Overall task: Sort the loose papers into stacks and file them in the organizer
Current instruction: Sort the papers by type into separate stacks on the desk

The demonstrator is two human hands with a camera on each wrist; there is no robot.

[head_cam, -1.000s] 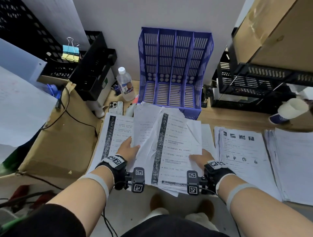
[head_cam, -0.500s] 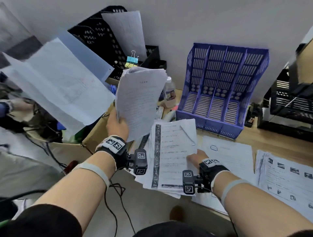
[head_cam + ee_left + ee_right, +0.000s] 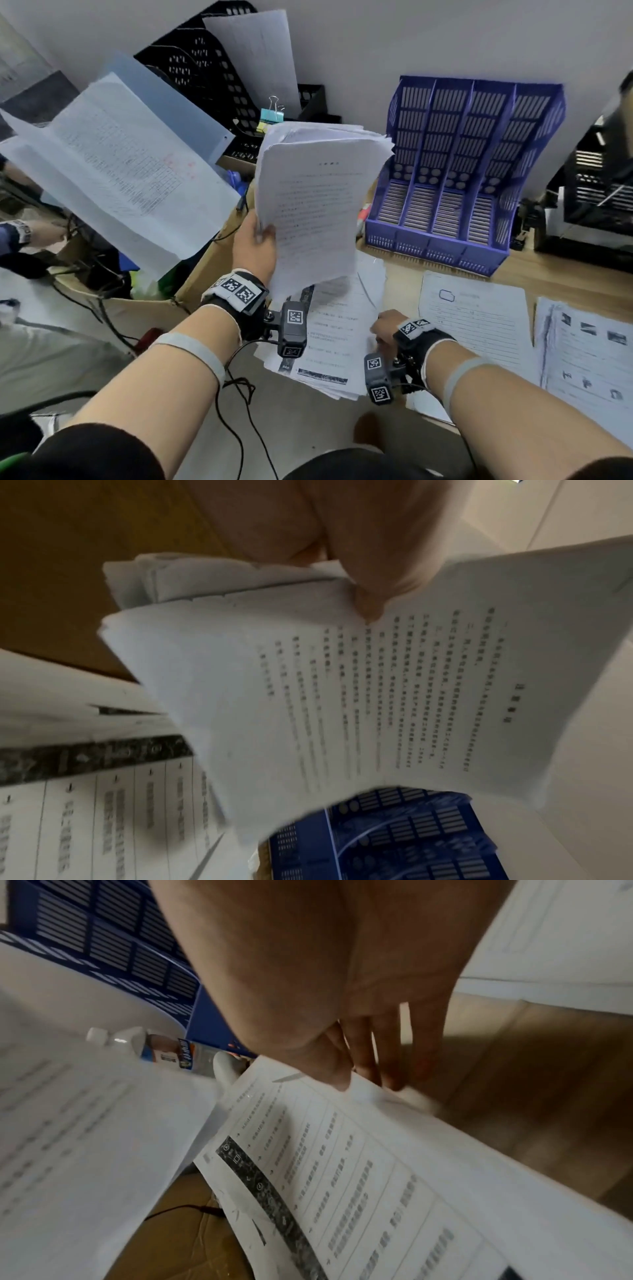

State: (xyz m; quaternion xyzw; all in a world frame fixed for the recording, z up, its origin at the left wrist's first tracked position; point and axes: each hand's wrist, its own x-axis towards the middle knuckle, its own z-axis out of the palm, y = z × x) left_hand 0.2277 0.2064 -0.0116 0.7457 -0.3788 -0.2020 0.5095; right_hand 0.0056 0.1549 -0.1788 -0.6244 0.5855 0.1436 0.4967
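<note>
Nearest to us, our right hand (image 3: pixel 386 330) pinches the right edge of the paper pile (image 3: pixel 337 346) lying at the front of the worktop (image 3: pixel 565 274), thumb on top and fingers (image 3: pixel 383 1053) under the sheets, its grip closed on that edge. Just beyond, our left hand (image 3: pixel 254 244) is raised above the worktop, its grip clamped on a thick sheaf of printed pages (image 3: pixel 315 205) held nearly upright, thumb (image 3: pixel 373 588) pressed on the front page. Farther back, the blue organizer (image 3: pixel 462 171) stands against the wall, to the sheaf's right, its four slots showing no papers.
</note>
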